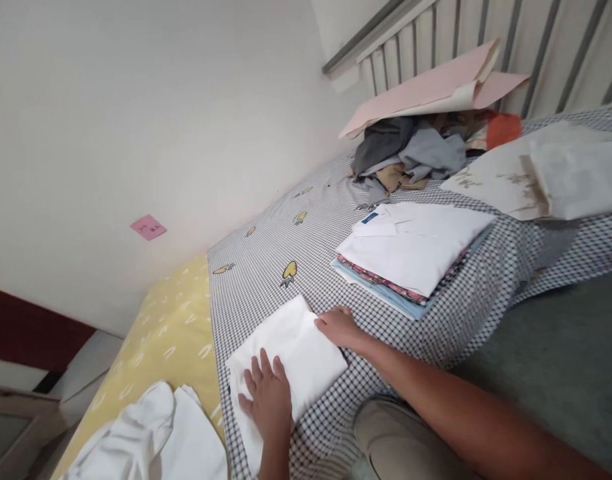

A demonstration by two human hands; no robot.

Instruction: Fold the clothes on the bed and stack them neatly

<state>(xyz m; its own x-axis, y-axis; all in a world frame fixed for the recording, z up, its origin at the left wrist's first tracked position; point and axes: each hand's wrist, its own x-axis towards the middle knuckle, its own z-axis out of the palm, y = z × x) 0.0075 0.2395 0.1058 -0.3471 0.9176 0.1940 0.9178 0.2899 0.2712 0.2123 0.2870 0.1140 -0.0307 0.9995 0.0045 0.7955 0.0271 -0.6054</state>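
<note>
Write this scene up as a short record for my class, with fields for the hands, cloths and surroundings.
left hand: fingers spread, palm down on the folded white cloth
right hand: curled at that cloth's edge; grip unclear
stack: white collared garment on top, red-patterned and light blue layers below
bedding: checked sheet beside yellow sheet
lower left: loose white cloth
far end: jumbled clothes beneath pink sheet
wall: pink note

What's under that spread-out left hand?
White cloth shows around and between the fingers of the left hand. The part right beneath it is covered, so I can't see that.
</note>
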